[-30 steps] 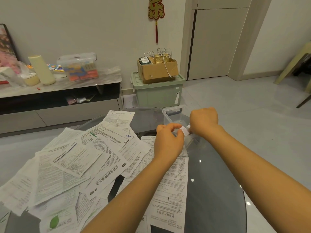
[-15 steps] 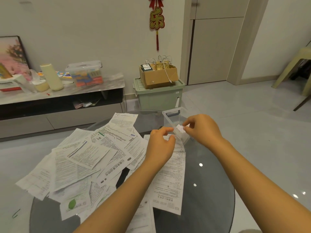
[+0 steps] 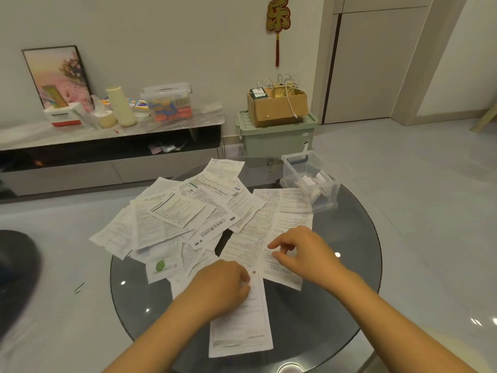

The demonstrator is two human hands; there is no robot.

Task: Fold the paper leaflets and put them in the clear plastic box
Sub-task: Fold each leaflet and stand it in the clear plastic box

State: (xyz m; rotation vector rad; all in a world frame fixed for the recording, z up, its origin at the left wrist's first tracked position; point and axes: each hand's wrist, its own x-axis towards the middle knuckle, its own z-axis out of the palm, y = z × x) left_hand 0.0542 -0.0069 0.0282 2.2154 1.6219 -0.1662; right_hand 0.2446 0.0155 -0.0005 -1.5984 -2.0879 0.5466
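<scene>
Several unfolded printed leaflets lie overlapping on the round glass table. The clear plastic box stands open at the table's far right edge, with a few small folded leaflets inside. My left hand rests with curled fingers on the top end of a long leaflet near me; its fingertips are hidden. My right hand hovers over another long leaflet, thumb and forefinger apart, holding nothing.
A low cabinet with a picture, a tissue box and a storage tub runs along the wall on the left. A green bin with a cardboard box on it stands behind the table. A dark object sits at the left.
Both hands have pulled back from the clear box to the leaflets near me. The small folded leaflet they held over the box is no longer in them.
</scene>
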